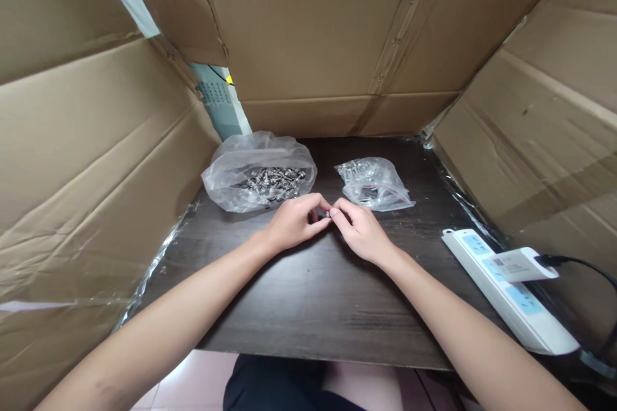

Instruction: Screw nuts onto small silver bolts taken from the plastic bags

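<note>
My left hand (299,221) and my right hand (357,226) meet over the middle of the dark table. Thumb and forefinger of each are pinched around one small metal piece (328,214), mostly hidden by the fingertips; its kind is too small to tell. Just beyond my left hand lies an open clear plastic bag (226,173) full of small metal parts (277,181) that look like screws or bolts. Past my right hand rests a smaller zip bag (393,189) with shiny metal pieces inside.
A white power strip (544,327) with a white adapter (523,264) and black cable lies on the right of the dark wooden table (308,302). Cardboard walls (328,32) enclose the left, back and right sides. The table's front edge is near my lap.
</note>
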Available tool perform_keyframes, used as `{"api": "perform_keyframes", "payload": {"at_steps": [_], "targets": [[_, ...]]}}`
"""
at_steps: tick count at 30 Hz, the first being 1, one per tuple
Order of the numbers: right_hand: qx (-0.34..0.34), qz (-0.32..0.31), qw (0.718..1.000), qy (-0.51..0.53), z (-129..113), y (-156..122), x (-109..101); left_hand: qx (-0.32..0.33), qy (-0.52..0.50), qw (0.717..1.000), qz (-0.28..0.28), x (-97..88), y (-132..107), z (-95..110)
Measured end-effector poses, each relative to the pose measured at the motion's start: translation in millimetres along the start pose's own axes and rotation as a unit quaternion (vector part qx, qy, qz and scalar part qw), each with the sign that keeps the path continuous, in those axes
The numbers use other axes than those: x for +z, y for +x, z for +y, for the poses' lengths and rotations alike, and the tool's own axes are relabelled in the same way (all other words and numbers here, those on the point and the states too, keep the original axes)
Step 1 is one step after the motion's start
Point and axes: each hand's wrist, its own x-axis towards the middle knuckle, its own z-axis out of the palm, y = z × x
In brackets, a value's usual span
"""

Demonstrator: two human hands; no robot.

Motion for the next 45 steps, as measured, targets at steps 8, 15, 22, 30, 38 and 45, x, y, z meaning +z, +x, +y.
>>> {"api": "perform_keyframes", "payload": {"at_steps": [8,15,22,30,38,45], "targets": [[-0.002,0.0,1.0,-0.002,0.9,0.8,-0.3,-0.01,-0.004,1.0,-0.006,0.6,0.2,-1.6],[-0.005,-0.006,1.0,-0.012,0.4,0.7,-1.2,-0.01,0.001,1.0,-0.011,-0.6,0.0,0.4],[-0.01,-0.003,1.0,-0.008,0.6,0.5,-0.8,-0.006,0.0,1.0,-0.008,0.7,-0.8,0.0],[-0.013,-0.006,1.0,-0.003,-0.9,0.8,-1.6,-0.009,-0.004,1.0,-0.01,-0.2,-0.1,0.6],[-0.003,-0.009,1.0,-0.011,0.5,1.4,-1.7,-0.007,0.002,1.0,-0.009,-0.2,-0.5,0.4],[-0.012,-0.001,1.0,-0.001,-0.1,0.6,-1.0,-0.013,-0.006,1.0,-0.011,-0.4,-0.4,-0.3]]}}
